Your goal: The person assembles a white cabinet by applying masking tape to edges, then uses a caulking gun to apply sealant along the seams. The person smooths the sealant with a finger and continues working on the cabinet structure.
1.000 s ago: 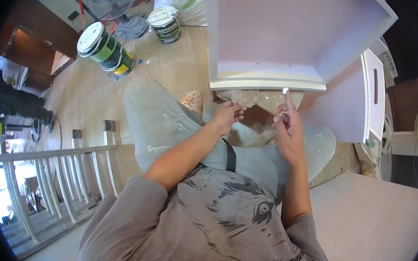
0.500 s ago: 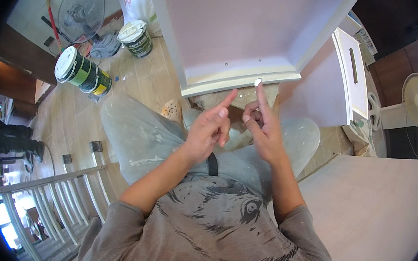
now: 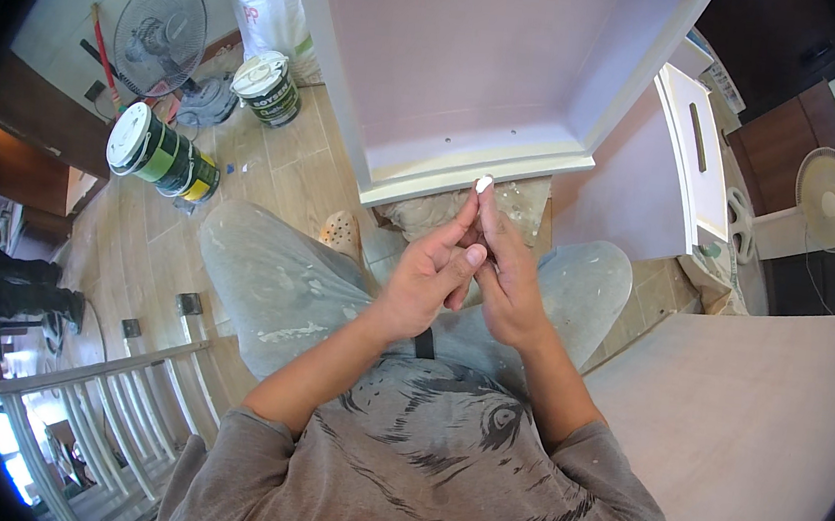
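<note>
My right hand [image 3: 509,294] has its index finger stretched out, with a dab of white paste [image 3: 484,184] on the tip. Against it leans my left hand [image 3: 423,281], its index fingertip touching the right index finger just below the dab. The left thumb also points forward, and the other fingers of both hands are bent and partly hidden. Neither hand grips anything. Just beyond the fingertips is the front edge of a pale, open-fronted drawer or cabinet box [image 3: 496,67], with small holes along its inner lower edge.
Another white panel piece with a slot [image 3: 696,137] stands to the right, and a large pale board [image 3: 755,404] lies nearer. On the left floor are two paint buckets [image 3: 152,150], a standing fan [image 3: 161,35] and a white railing-like frame [image 3: 114,382]. A second fan [image 3: 830,200] is far right.
My hands have come together. The right hand moved left and slightly nearer, so the index fingers now touch; before, they were apart.
</note>
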Demonstrator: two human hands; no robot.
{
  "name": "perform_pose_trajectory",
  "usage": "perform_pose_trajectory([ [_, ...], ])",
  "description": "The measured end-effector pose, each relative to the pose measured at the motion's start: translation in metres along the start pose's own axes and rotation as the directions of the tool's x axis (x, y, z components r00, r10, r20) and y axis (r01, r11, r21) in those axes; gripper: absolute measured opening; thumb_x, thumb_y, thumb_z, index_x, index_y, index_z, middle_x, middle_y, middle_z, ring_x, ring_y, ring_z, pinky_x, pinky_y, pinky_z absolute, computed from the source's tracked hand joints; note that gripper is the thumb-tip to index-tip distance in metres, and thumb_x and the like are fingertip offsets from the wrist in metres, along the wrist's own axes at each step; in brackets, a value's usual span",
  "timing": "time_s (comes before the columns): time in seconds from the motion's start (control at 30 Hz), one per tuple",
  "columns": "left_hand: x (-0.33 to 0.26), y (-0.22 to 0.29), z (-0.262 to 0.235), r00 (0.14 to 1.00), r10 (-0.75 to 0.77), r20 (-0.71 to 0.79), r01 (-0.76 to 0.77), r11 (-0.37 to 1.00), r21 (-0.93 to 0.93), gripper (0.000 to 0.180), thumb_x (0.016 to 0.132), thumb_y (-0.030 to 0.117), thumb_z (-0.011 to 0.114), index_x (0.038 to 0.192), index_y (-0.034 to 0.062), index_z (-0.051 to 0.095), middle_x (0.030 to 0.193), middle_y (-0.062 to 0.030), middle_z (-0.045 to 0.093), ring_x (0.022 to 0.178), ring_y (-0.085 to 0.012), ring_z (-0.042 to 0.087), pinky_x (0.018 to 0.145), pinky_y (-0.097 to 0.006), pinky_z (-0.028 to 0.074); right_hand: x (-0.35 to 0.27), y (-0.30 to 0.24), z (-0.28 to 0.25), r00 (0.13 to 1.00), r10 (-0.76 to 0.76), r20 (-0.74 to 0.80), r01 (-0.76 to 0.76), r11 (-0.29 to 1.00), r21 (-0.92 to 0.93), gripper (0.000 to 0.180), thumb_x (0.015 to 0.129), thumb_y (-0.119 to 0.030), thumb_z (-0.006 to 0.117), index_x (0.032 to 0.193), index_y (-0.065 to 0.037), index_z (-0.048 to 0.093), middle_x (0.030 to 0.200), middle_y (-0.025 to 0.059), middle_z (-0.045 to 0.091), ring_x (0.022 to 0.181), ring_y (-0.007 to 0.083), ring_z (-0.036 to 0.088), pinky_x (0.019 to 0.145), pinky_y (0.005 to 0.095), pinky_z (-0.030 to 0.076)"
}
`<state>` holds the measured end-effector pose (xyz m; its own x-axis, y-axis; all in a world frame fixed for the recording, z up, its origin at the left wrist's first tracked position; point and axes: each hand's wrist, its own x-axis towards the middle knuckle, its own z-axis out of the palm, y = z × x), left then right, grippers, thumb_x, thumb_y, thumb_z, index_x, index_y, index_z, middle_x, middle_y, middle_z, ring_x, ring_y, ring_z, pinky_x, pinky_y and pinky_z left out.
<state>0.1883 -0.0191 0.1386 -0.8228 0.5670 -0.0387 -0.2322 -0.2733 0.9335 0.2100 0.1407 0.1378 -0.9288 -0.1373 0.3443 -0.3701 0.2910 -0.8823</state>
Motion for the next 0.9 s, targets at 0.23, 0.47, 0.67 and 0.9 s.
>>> perform_pose_trajectory([
  [0.23, -0.003, 0.001, 0.004, 1.0, 0.003, -0.009, -0.003, 0.999, -0.033, 0.077, 0.11, 0.036, 0.056, 0.17, 0.0102, 0.014, 0.069, 0.0045, 0.053, 0.059, -0.0057, 0.047, 0.057, -0.021, 0.039, -0.005, -0.006, 0.004, 0.999, -0.007, -0.036, 0.004, 0.997, -0.073, 0.067, 0.105, -0.005, 0.05, 0.168, -0.011, 0.026, 0.119, 0.019, 0.058, 0.096, 0.0294, 0.064, 0.093, 0.0343, 0.051],
  [0.47, -0.001, -0.013, 0.007, 0.996, 0.031, -0.08, -0.035, 0.998, -0.058, 0.077, 0.109, 0.017, 0.06, 0.169, 0.0094, 0.013, 0.073, 0.0036, 0.059, 0.06, -0.0046, 0.048, 0.056, -0.02, 0.04, -0.004, -0.024, 0.002, 0.992, 0.122, -0.012, -0.121, 0.956, -0.267, 0.065, 0.105, -0.014, 0.049, 0.167, -0.01, 0.029, 0.108, 0.0164, 0.06, 0.082, 0.0359, 0.066, 0.077, 0.0439, 0.055],
  [0.67, -0.002, -0.014, 0.003, 0.996, 0.062, -0.07, -0.07, 0.991, -0.117, 0.077, 0.109, 0.02, 0.062, 0.169, 0.0103, 0.014, 0.076, 0.0034, 0.06, 0.065, -0.0044, 0.048, 0.059, -0.02, 0.041, 0.0, -0.032, 0.003, 0.995, 0.102, -0.007, -0.092, 0.864, -0.494, 0.066, 0.102, -0.017, 0.053, 0.165, -0.01, 0.035, 0.103, 0.014, 0.059, 0.078, 0.0356, 0.064, 0.073, 0.0464, 0.054],
  [0.9, -0.003, -0.017, -0.001, 0.996, 0.041, -0.077, -0.055, 0.98, -0.192, 0.078, 0.11, 0.023, 0.059, 0.169, 0.0103, 0.011, 0.073, 0.003, 0.059, 0.062, -0.0052, 0.05, 0.054, -0.021, 0.039, 0.007, -0.04, 0.002, 0.998, 0.037, 0.045, 0.004, 0.726, -0.687, 0.065, 0.097, -0.018, 0.057, 0.159, -0.003, 0.043, 0.099, 0.0116, 0.06, 0.076, 0.0312, 0.063, 0.072, 0.0426, 0.051],
])
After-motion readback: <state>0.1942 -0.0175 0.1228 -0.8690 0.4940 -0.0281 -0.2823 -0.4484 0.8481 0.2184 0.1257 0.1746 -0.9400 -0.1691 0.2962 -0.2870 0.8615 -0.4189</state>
